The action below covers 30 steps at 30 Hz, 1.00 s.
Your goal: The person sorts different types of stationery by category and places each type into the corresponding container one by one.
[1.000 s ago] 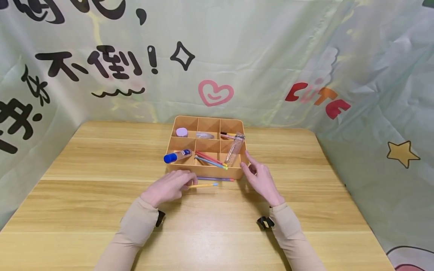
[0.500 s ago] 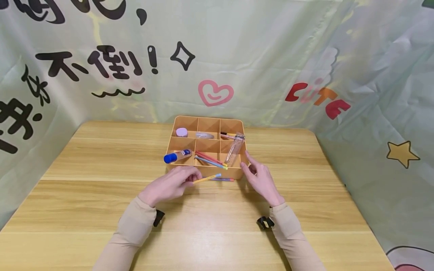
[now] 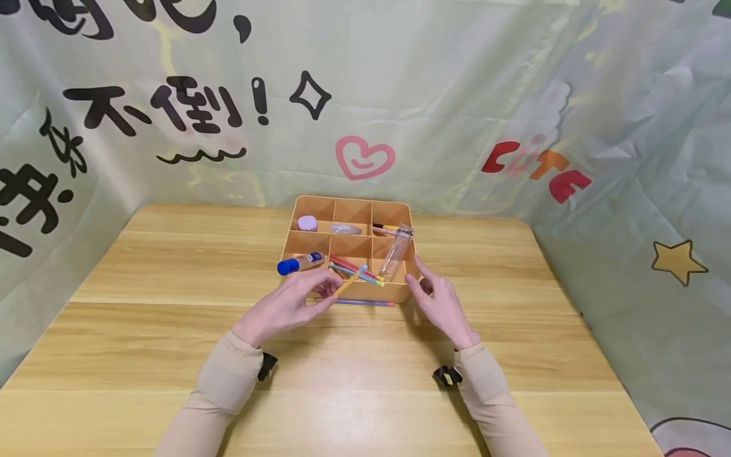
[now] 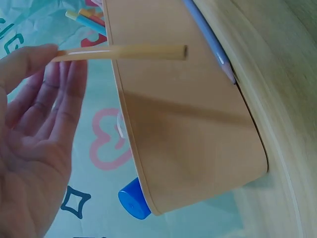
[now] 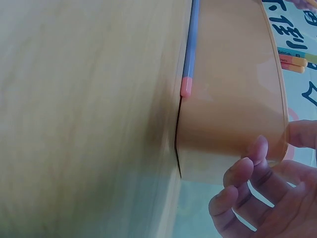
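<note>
My left hand (image 3: 294, 298) pinches a yellow pencil (image 3: 348, 284) between thumb and fingertips, its blue end tilted up over the front rim of a tan six-compartment organizer box (image 3: 365, 292). In the left wrist view the pencil (image 4: 143, 52) crosses in front of the box's front wall. At the box's front right corner, my right hand (image 3: 440, 301) holds it lightly, thumb at the front rim and index finger along the side. The other right fingers curl loosely (image 5: 242, 193). A purple pencil (image 3: 365, 303) lies on the table against the box's front.
Red and blue pencils (image 3: 354, 273) lean in the front middle compartment. A blue-capped glue stick (image 3: 301, 262) sticks out at front left, a clear tube (image 3: 395, 251) at front right. The back row holds a lilac item (image 3: 307, 223), a greyish item (image 3: 345, 228) and several pencils (image 3: 385, 228).
My left hand has picked the yellow pencil up off the table and raised it toward the front middle compartment, tilting its blue end upward. The right hand stays at the corner.
</note>
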Available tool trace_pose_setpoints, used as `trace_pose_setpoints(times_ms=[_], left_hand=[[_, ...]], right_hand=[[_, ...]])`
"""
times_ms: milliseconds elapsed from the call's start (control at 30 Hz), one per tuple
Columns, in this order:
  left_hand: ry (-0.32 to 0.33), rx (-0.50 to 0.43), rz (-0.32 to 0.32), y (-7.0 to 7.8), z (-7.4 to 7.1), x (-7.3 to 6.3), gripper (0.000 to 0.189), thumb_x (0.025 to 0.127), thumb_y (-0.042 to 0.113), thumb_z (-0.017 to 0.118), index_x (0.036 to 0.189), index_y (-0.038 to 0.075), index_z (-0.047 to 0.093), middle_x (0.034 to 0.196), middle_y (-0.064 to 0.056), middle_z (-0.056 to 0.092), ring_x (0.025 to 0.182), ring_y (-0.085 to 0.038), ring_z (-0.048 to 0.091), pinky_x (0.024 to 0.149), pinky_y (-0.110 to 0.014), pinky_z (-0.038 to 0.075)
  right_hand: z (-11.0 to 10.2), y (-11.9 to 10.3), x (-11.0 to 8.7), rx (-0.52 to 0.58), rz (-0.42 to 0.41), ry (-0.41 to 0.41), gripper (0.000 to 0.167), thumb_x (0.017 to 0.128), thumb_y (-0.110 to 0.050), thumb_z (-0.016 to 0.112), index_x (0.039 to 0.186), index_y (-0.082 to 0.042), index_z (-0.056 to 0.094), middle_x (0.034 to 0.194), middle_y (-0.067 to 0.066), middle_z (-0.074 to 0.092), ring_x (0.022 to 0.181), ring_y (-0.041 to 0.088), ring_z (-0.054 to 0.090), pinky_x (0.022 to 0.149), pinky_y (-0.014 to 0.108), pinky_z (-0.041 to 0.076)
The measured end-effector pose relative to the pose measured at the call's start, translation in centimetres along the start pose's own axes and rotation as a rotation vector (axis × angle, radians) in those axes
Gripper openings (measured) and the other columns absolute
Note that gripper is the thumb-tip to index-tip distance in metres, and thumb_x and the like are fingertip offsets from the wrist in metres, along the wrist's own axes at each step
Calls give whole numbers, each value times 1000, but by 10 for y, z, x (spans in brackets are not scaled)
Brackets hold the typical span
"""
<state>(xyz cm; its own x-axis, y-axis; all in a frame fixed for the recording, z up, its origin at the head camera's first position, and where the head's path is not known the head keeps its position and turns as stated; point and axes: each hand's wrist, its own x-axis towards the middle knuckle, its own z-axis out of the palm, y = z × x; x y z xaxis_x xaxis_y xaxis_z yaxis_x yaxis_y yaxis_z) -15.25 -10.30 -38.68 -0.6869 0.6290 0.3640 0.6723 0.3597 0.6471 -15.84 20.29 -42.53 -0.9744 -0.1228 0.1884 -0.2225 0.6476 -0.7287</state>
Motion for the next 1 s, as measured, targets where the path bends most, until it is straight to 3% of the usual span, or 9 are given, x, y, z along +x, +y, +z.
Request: trace_pose_setpoints(times_ms=[233,400,600,867,1000], left_hand=[[198,5,148,-2,2,1,21,86,-7,73,104,2,67,93,-7,71,80,-13,69,72,-29,62],[317,40,201,-2,2,2,26,81,-9,76,103,4,69,92,-4,72,83,-15,70,76,-27,62],[392,32,255,-1,7,3,27,78,-12,77,100,1,69,92,-7,73,83,-18,70,79,-23,60],[460,95,299,1,11,6,28,74,-11,80,98,-2,67,91,-11,74,82,-24,71,73,-35,62],[503,67,331,1,11,8,17,85,1,77,98,-2,68,92,-12,74,83,-25,71,77,-31,61]], right_hand=[[1,1,0,-2,-8,4,56,104,-28,56,150,0,43,57,-3,42,48,5,34,45,23,33],[1,2,0,-7,-4,4,55,104,-28,56,150,-1,43,57,-3,42,48,5,34,46,23,33],[1,2,0,-5,1,1,56,104,-29,55,151,-2,43,57,-3,41,47,5,34,45,24,34],[2,3,1,-8,-9,18,55,103,-27,57,149,0,45,56,-3,42,47,4,34,45,24,33],[2,3,1,-7,-13,19,55,103,-27,57,148,1,45,56,-2,42,47,4,34,45,24,33]])
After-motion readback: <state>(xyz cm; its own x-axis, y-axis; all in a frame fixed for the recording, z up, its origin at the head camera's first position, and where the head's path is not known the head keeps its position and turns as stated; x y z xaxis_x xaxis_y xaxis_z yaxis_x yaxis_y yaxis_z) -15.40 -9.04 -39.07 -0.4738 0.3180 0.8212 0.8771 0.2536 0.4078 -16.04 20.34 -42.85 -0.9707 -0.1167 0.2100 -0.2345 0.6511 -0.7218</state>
